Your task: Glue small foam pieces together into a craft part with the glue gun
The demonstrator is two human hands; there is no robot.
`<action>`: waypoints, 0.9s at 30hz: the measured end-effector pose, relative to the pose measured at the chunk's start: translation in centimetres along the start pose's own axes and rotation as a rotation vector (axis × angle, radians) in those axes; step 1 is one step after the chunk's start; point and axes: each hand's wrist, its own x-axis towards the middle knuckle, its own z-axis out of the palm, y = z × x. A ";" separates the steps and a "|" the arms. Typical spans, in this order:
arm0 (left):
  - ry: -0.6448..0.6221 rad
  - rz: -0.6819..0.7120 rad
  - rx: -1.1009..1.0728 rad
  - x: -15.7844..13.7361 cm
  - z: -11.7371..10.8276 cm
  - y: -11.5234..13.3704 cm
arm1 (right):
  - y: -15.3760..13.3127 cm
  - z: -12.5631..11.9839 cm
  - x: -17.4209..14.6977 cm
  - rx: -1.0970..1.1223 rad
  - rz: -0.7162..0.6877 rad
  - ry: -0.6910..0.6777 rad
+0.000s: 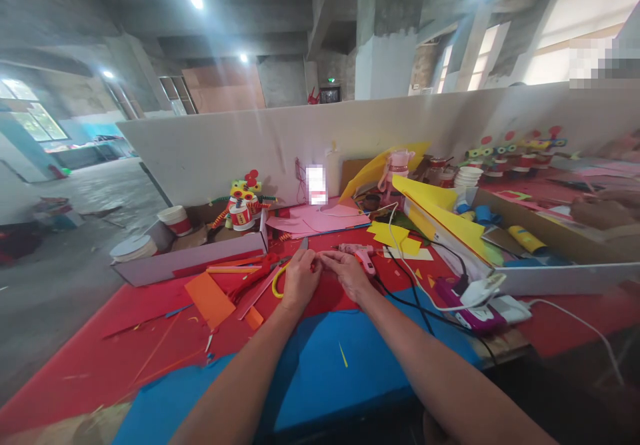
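Yellow-handled scissors (275, 283) on the red table covering (165, 345), mid-bench, partly hidden by the left hand (301, 277): handle loop shows on its near left side, a blade tip pokes out past it. Can't tell if the hand is gripping them or just over them. Right hand (349, 273) is up against the left, fingertips together; anything pinched there is too small to make out. Pink glue gun (361, 253) sits just beyond the right hand, near its knuckles; can't confirm contact. Blue sheet (320, 372) under the forearms, thin yellow sliver (343, 355) on it. Orange paper (210, 300) to the left, yellow paper pieces (397, 237) to the right past the glue gun, pink sheets (320, 218) beyond the hands. Purple power strip (457, 304) with plugs at right. Cardboard box on either side; left one (200, 266) has a figure with a drum (243, 202), right one (565, 278) holds coloured rolls.
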 end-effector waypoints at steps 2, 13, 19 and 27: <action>-0.020 -0.020 -0.074 0.0 0.0 0.1 | 0.0 -0.2 0.2 -0.005 -0.003 0.024; -0.035 -0.129 -0.255 0.6 -0.8 -0.4 | -0.4 -1.2 0.8 0.038 0.039 -0.062; -0.176 -0.129 -0.304 0.7 -0.8 -0.5 | -0.3 -1.3 0.6 -0.040 0.024 -0.126; -0.154 -0.057 -0.219 0.6 -0.7 -1.0 | -0.7 -1.3 0.5 0.010 0.100 -0.124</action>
